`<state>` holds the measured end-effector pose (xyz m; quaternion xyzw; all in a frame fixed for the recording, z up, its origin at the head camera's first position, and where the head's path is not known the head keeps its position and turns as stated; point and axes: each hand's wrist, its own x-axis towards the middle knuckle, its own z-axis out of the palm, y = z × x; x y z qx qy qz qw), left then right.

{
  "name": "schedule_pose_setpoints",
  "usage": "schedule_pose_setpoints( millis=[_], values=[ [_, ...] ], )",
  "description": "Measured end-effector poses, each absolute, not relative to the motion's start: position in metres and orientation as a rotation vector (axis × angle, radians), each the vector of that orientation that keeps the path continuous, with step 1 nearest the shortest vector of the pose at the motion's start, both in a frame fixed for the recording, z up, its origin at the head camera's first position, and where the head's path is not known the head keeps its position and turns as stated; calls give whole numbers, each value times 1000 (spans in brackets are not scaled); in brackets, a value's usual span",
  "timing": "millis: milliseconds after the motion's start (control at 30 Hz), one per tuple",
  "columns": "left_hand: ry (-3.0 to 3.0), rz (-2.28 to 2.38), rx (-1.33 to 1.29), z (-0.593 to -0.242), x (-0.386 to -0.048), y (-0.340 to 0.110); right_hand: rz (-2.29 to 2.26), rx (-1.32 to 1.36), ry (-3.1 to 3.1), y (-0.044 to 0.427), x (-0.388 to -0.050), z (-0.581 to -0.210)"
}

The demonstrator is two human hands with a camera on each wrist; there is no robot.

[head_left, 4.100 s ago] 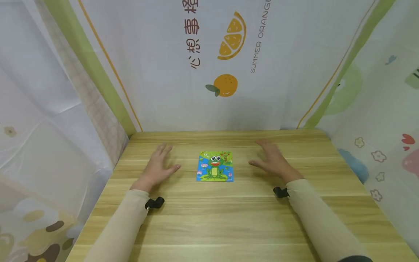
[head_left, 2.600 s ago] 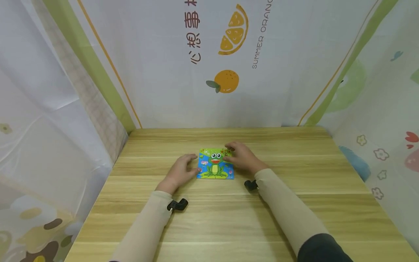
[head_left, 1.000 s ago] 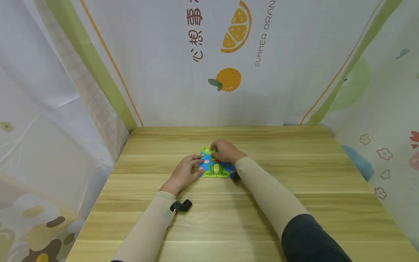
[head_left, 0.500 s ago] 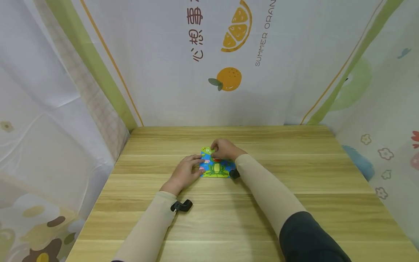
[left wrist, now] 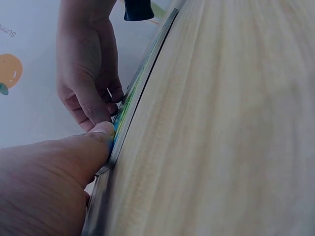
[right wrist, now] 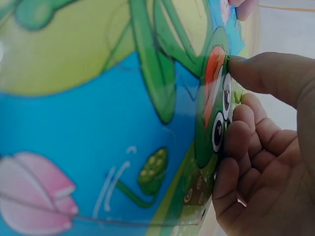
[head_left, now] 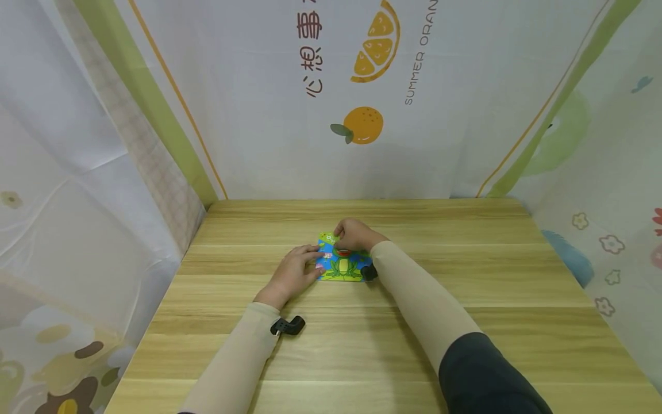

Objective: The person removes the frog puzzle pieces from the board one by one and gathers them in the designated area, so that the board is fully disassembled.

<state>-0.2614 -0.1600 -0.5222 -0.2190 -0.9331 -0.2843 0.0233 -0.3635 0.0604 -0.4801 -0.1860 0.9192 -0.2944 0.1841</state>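
Note:
A square frog picture puzzle [head_left: 343,268], bright green and blue with thin seam lines, lies flat on the table. My left hand [head_left: 291,275] rests at its left edge, fingers reaching slightly over the picture. In the left wrist view, the left thumb [left wrist: 96,142] lies on the puzzle's edge. My right hand [head_left: 357,236] is over the upper part, covering the frog's eyes and the top right corner in the head view. Seen from the right wrist, the curled right fingers [right wrist: 236,135] and thumb touch the frog's face; whether they pinch a piece cannot be made out.
The wooden table [head_left: 331,356] extends on all sides of the puzzle. A white curtain [head_left: 258,115] with orange prints hangs behind its far edge, and printed cloths hang left and right. A small black camera [head_left: 288,326] sits on the left wrist.
Both hands came in from either side to the puzzle, left to its edge, right across its top. Over the last second they have hardly moved.

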Motion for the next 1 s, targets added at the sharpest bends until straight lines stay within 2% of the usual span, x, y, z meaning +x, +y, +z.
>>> schedule_pose_setpoints(
  millis=[667,1000],
  values=[
    [-2871,-876,-680,-525,-262,-161,-1028,-566,2661,62,-368,-484],
    [-2863,-883,-687,-526,-263,-160,-963,-649,2721,63,-375,-493]
  ],
)
